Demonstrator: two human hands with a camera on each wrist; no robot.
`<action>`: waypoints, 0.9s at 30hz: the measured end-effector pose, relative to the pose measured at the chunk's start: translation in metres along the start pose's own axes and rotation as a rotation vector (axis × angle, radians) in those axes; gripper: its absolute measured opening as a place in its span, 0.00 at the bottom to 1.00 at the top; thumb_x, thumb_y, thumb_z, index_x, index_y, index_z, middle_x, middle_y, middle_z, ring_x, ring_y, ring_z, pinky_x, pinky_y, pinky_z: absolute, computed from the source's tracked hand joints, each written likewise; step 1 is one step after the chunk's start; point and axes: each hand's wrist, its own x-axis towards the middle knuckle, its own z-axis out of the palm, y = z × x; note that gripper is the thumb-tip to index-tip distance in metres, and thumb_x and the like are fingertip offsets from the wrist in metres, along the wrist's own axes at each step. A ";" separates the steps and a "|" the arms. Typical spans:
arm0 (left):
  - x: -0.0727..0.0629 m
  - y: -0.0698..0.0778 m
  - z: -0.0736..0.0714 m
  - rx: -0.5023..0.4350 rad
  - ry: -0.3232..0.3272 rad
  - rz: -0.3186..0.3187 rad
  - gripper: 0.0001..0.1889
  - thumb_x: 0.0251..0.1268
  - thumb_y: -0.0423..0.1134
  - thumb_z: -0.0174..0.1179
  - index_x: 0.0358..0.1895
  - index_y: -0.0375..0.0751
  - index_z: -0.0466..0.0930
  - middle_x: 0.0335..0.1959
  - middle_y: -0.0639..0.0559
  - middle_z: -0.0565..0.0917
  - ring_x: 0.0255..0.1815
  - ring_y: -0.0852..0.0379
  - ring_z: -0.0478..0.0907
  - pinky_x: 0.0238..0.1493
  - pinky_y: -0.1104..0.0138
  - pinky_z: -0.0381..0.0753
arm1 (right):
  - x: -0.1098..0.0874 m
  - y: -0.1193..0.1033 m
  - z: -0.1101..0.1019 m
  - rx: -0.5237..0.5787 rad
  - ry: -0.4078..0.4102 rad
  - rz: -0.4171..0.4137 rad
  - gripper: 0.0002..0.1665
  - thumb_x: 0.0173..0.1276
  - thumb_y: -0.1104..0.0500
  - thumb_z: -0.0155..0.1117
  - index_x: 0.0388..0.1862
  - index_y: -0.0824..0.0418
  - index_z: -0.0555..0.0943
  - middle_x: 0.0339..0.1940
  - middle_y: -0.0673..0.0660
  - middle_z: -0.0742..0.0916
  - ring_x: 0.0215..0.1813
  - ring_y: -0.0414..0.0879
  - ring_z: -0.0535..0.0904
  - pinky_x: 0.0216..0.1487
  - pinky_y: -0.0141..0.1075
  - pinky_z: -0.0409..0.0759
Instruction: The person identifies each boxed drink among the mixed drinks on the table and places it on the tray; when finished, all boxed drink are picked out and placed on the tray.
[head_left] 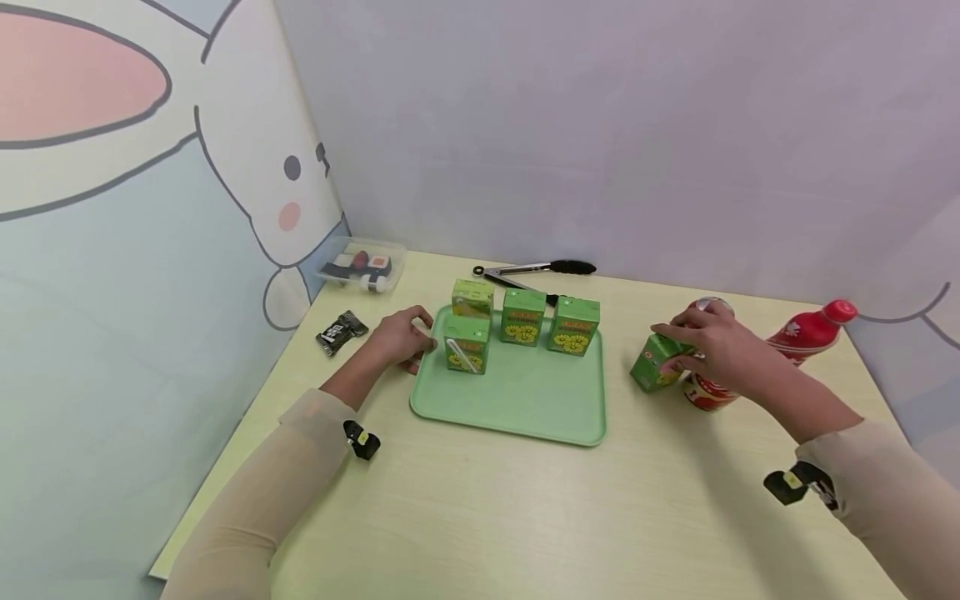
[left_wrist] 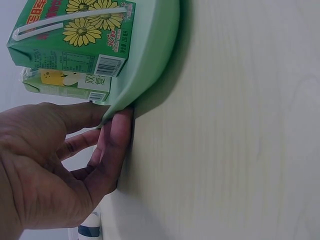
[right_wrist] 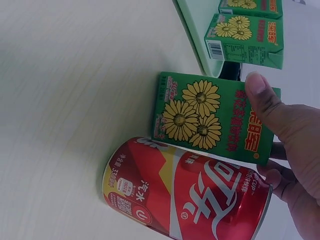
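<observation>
My left hand (head_left: 402, 337) pinches the left rim of a light green tray (head_left: 517, 404), thumb above and fingers beneath, as the left wrist view shows. Several green drink cartons with yellow flowers stand on the tray; the front left carton (head_left: 467, 346) has a white straw on its face. Right of the tray, my right hand (head_left: 712, 346) grips another green drink carton (right_wrist: 200, 112) by its top end, and it leans a little in the head view. Close beside that carton stands a red soda can (right_wrist: 187, 190), partly behind the hand in the head view.
A red bottle (head_left: 813, 333) is behind my right wrist. Black-handled tongs (head_left: 532, 271) lie behind the tray. At the back left sits a clear plastic box (head_left: 363, 265) with small items, and a black wrapped snack (head_left: 341, 333) lies near my left hand.
</observation>
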 end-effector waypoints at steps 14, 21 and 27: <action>0.000 0.000 0.000 0.010 0.001 -0.013 0.19 0.80 0.38 0.67 0.67 0.44 0.75 0.42 0.43 0.85 0.23 0.56 0.85 0.29 0.63 0.92 | -0.002 -0.006 0.008 0.006 0.010 0.045 0.38 0.59 0.49 0.89 0.66 0.62 0.88 0.46 0.59 0.85 0.45 0.53 0.81 0.44 0.54 0.91; -0.001 0.001 0.000 0.015 -0.001 -0.016 0.20 0.80 0.38 0.67 0.68 0.44 0.75 0.43 0.42 0.86 0.23 0.56 0.85 0.29 0.63 0.92 | 0.000 -0.011 0.008 0.043 -0.066 0.144 0.39 0.68 0.47 0.84 0.74 0.62 0.83 0.54 0.65 0.88 0.47 0.59 0.88 0.51 0.62 0.93; -0.001 0.001 0.000 0.011 -0.003 -0.017 0.20 0.81 0.38 0.66 0.68 0.44 0.75 0.45 0.42 0.86 0.24 0.55 0.86 0.30 0.63 0.92 | -0.003 -0.011 0.012 0.060 -0.038 0.151 0.41 0.69 0.51 0.84 0.77 0.59 0.80 0.55 0.65 0.88 0.49 0.60 0.89 0.52 0.62 0.93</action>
